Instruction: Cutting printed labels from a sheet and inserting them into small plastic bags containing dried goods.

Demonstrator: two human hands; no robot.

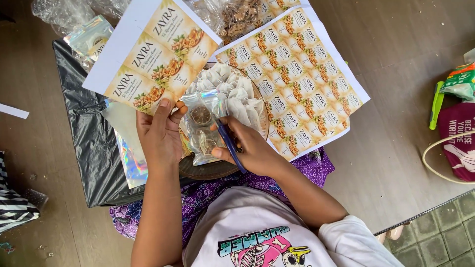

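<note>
Clear plastic pouch (pixel 203 129) of dried slices sits between both hands over the tray (pixel 208 170), pinched by the right hand (pixel 247 148) that also clasps blue scissors (pixel 230 148), while the left hand (pixel 159 132), just beside it, pinches the label sheet (pixel 151 52).

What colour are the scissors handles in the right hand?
Blue scissors handles in the right hand, clearest in the head view.

Bare floor (pixel 391 163) lies open rightward; label sheets (pixel 302 74) and black bag (pixel 89 148) crowd the tray (pixel 208 170).
</note>
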